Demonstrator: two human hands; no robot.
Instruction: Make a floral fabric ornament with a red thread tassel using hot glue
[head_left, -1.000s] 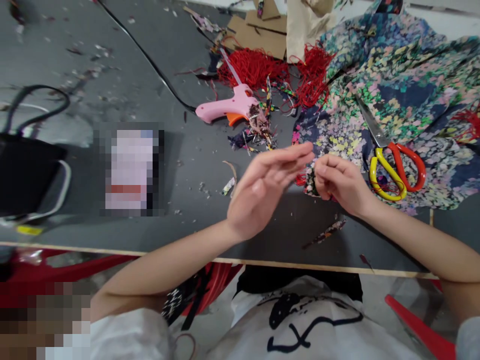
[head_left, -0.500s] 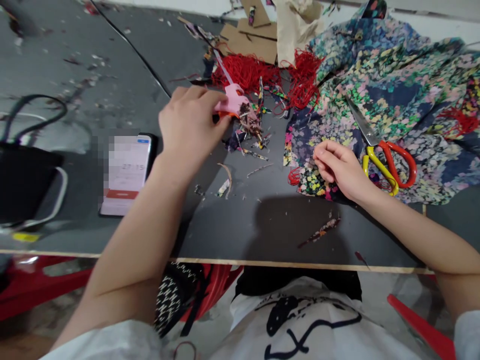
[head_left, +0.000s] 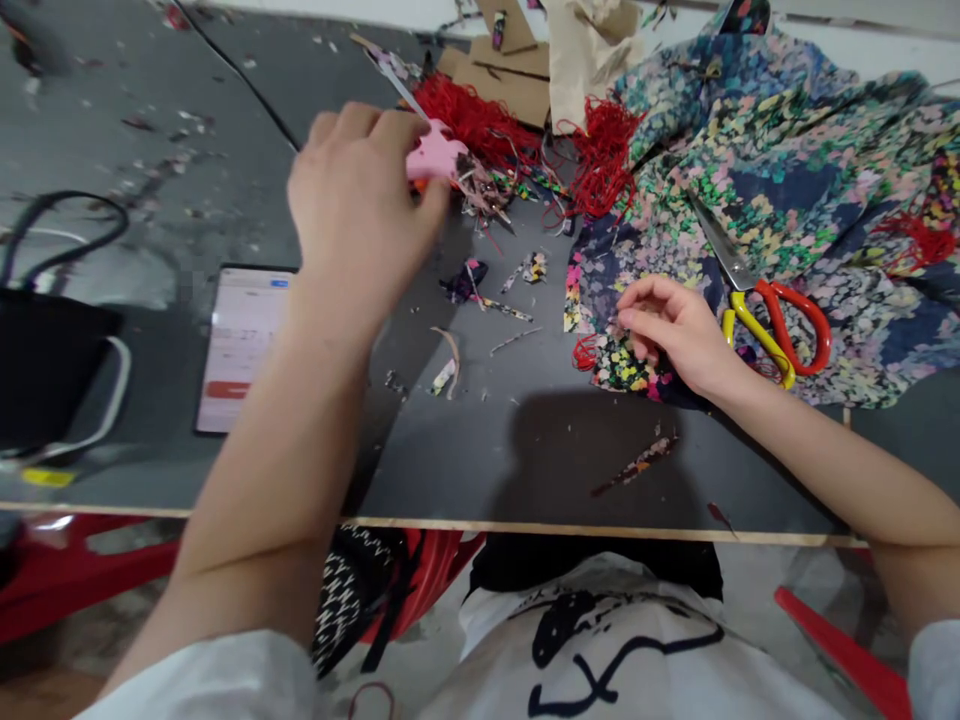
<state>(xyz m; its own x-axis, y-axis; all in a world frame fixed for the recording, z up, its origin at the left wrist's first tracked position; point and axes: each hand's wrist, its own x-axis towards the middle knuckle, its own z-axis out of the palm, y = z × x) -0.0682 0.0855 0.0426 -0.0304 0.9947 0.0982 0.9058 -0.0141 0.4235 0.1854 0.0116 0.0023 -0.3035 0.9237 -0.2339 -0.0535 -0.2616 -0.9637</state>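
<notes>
Gripping pink glue gun (head_left: pixel 437 153) w/ L hand (head_left: pixel 356 195) (phone (head_left: pixel 238 345) txt blurry).

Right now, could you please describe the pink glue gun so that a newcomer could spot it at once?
On the grey table, find the left heap of red yarn. At its near edge, in the left grip, is the pink glue gun, a pale stick protruding from it. No other tool there is pink; the scissors have red and yellow handles.
</notes>
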